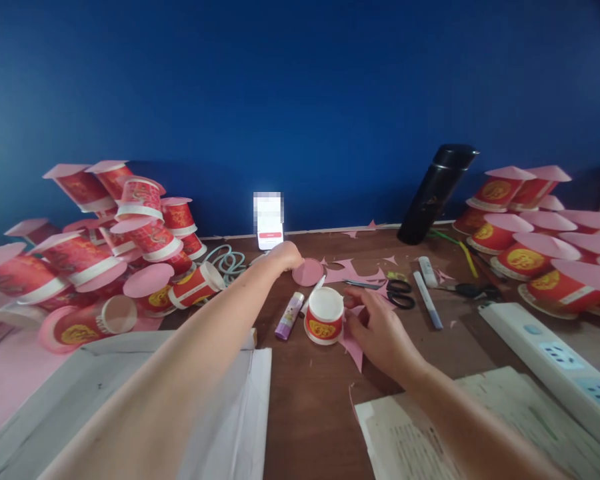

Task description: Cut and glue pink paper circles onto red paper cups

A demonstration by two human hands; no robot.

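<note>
My left hand (286, 257) reaches far forward across the table, beside a round pink paper disc (309, 272). Its fingers are mostly hidden behind the back of the hand. A red and white paper cup (324, 327) with a gold emblem stands in the middle, its pale round end facing up. Close by the cup's right side is my right hand (377, 327), thumb and fingers apart; whether the fingertips touch the cup I cannot tell. Pink paper scraps (353, 350) lie under this hand. Left of the cup is a purple glue stick (290, 315).
Red cups with pink paper discs are piled at left (145, 237) and stacked at right (535, 260). Black-handled scissors (400, 293), a marker (429, 300), a black bottle (435, 193), a lit phone (270, 223), a power strip (555, 353) and printed paper (505, 413) lie around.
</note>
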